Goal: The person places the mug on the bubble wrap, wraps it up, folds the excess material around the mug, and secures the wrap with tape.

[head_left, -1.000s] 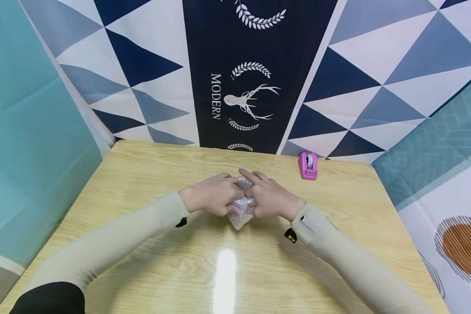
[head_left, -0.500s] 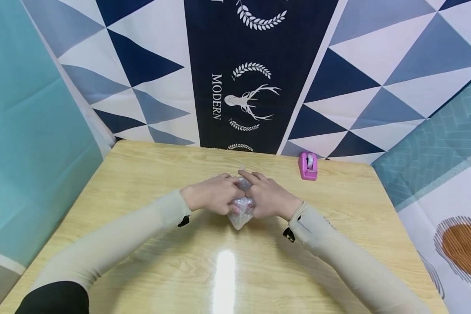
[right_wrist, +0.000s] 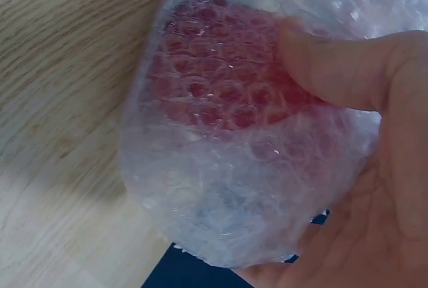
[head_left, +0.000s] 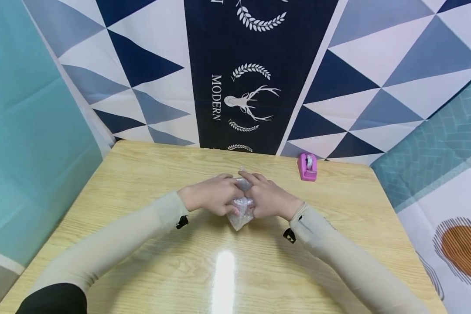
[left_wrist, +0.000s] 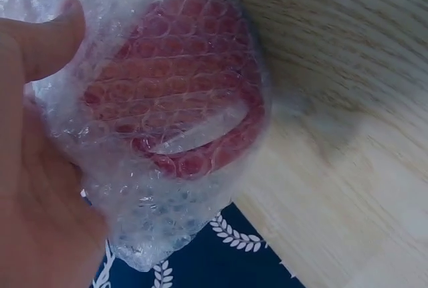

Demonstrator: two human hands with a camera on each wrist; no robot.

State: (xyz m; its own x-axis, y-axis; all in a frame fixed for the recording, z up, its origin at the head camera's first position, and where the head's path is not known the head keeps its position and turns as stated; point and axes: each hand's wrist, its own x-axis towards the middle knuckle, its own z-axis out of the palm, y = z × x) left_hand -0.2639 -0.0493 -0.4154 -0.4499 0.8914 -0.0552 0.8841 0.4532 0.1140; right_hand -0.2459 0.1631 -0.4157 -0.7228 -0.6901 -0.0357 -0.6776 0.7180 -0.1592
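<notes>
Both hands hold one bundle of bubble wrap (head_left: 240,214) near the middle of the table. A red, rounded thing (left_wrist: 194,67) shows through the clear bubbles, with a pale curved strip on it in the left wrist view; its kind is hidden by the wrap. My left hand (head_left: 216,194) grips the bundle from the left, its thumb pressed on the film. From the right, my right hand (head_left: 272,196) grips it, thumb (right_wrist: 334,64) lying over the red part. The fingers of both hands meet over the top of the bundle.
A pink tape dispenser (head_left: 308,167) with a roll of tape stands at the back right of the wood-grain table (head_left: 172,270). Behind the table hangs a patterned cloth (head_left: 149,65); a teal cloth (head_left: 35,131) hangs at the left.
</notes>
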